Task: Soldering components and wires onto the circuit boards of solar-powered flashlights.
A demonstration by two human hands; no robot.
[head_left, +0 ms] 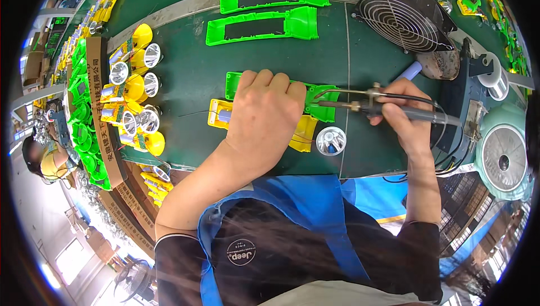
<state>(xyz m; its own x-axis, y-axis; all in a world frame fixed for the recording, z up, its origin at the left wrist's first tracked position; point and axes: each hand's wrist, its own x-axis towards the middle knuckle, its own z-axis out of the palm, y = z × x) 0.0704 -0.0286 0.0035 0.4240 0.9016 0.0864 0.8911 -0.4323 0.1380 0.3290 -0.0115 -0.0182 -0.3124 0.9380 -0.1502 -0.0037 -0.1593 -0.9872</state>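
Observation:
My left hand (260, 119) lies curled over a green plastic shell (322, 106) in the middle of the bench, gripping it; the fingertips are hidden beneath the knuckles. Under the same hand sits a yellow plastic shell (304, 134) with a grey cylindrical cell at its left end and thin wires. A silver reflector cup (331, 140) rests by the yellow shell's right end. From the right, my right hand (406, 116) holds a soldering iron (353, 106) with a thin feed tube above it. The iron's tip points left, into the green shell's right end.
Two green shells (267, 23) with black strips lie farther back. At left stand yellow lamp assemblies (135, 86) with reflectors, beside a cardboard box (104, 115) and green parts. A black fan (402, 10), solder spool (497, 85) and round pale-green fan (503, 157) occupy the right.

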